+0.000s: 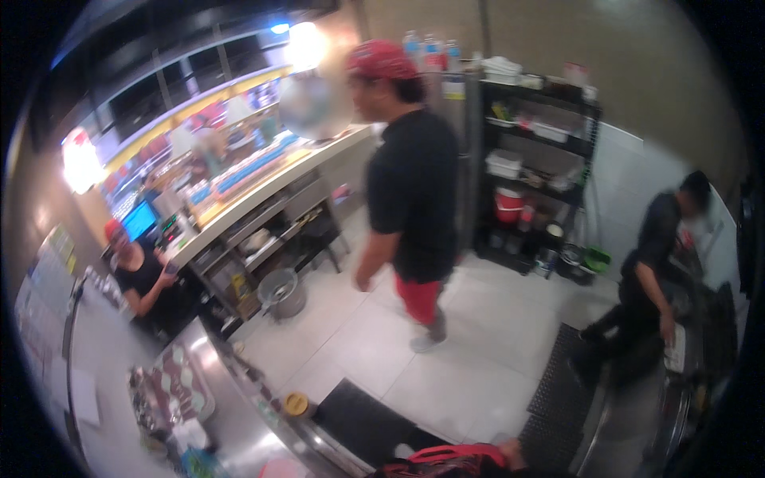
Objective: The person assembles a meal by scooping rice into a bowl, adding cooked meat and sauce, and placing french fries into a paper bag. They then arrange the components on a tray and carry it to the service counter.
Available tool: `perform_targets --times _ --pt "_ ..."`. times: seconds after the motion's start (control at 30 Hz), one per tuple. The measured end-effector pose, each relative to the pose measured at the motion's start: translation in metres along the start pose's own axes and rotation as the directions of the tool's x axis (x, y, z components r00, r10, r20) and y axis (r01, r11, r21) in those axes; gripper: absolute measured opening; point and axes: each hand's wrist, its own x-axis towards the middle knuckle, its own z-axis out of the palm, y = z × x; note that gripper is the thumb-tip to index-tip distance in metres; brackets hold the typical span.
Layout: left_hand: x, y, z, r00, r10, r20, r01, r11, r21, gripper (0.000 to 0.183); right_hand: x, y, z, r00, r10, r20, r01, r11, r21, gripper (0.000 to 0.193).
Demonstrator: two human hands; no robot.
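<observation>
At the lower edge, a small part of my right hand (511, 452) shows beside red-and-black fabric (458, 456). Blur and the picture's rim hide its fingers, so whether it holds anything cannot be made out. My left hand is out of view. To the left of the fabric runs a stainless steel counter (239, 414). On it lies a patterned tray (185, 384) with several utensils, and a white item (190, 435) sits near it. A round tub with a yellow top (296, 404) stands by the counter's edge.
A person in black with red shorts (414, 183) stands mid-floor. Another (143, 279) is by the serving counter (239, 203) at left; a third (649, 263) leans over a work surface at right. A black shelf rack (538, 183), grey bin (281, 295) and dark mats (358, 422) are around.
</observation>
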Motion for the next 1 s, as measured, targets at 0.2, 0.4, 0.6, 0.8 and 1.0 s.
perform_targets --times 0.2,0.4,0.6,0.8,1.0 --pt "0.027 0.02 0.049 0.997 0.019 0.077 -0.055 0.864 0.5 0.019 0.001 0.077 0.047 0.891 -0.43 0.147 0.454 0.865 -0.217 0.027" --pt "0.037 0.052 0.066 0.973 -0.04 0.228 -0.218 0.174 0.96 0.019 -0.068 0.176 -0.02 0.711 -0.503 -0.492 0.662 0.715 0.225 0.01" --pt "0.14 0.162 0.262 0.914 0.26 -0.312 0.033 0.718 0.695 0.029 -0.093 0.303 -0.037 0.837 0.398 0.376 -0.531 0.423 0.734 0.024" --pt "0.18 0.246 0.363 0.899 0.314 0.307 -0.426 0.462 0.778 0.031 -0.152 0.343 -0.048 0.642 0.661 0.389 -0.495 -0.03 0.868 0.027" --pt "0.242 0.285 0.417 0.875 0.102 0.474 -0.466 0.444 0.765 0.034 -0.212 0.295 -0.005 0.568 0.65 0.504 -0.453 -0.264 0.851 0.026"
